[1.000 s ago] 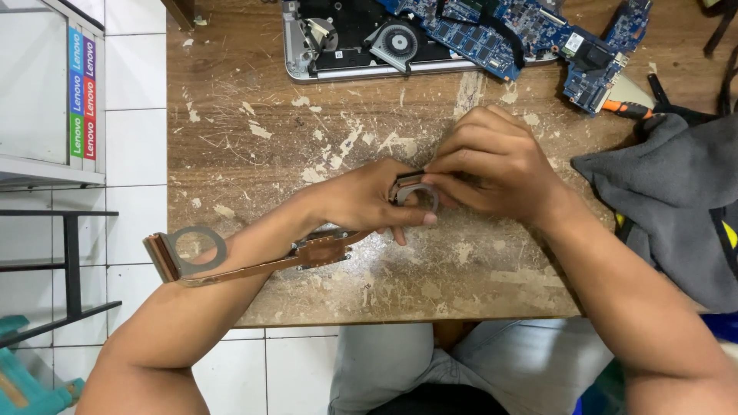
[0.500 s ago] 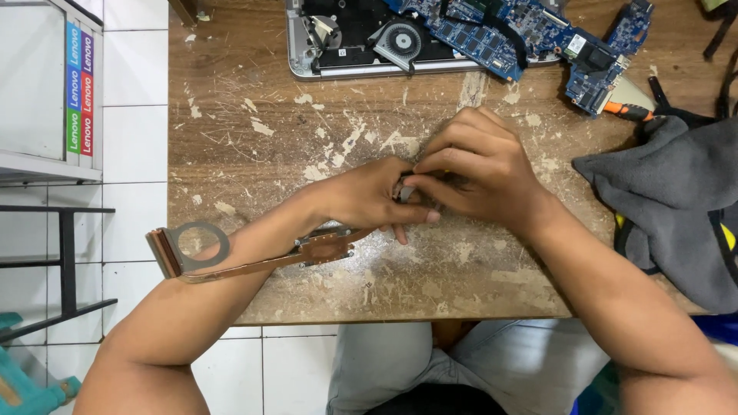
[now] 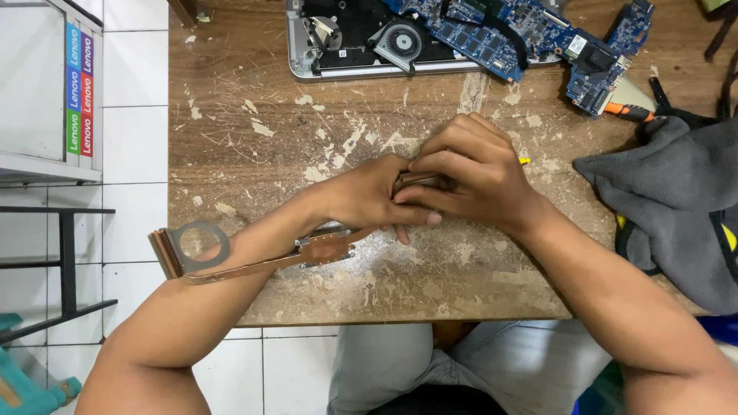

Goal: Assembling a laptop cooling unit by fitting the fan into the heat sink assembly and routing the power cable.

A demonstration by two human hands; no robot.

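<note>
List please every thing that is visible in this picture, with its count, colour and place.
Copper heat pipe assembly: 1, copper-brown, front left of the table, its far end under both hands.
Wooden table: 1, brown with pale paint flecks, centre.
Opened laptop base with fan: 1, silver and black, top edge.
Circuit boards: several, blue, top right.
Screwdriver: 1, orange handle, right of the boards.
Cloth: 1, grey, right side.
Shelf unit: 1, white, left.
Left hand: 1, centre, on the assembly's end.
Right hand: 1, centre, fingers pressing the same end.
</note>
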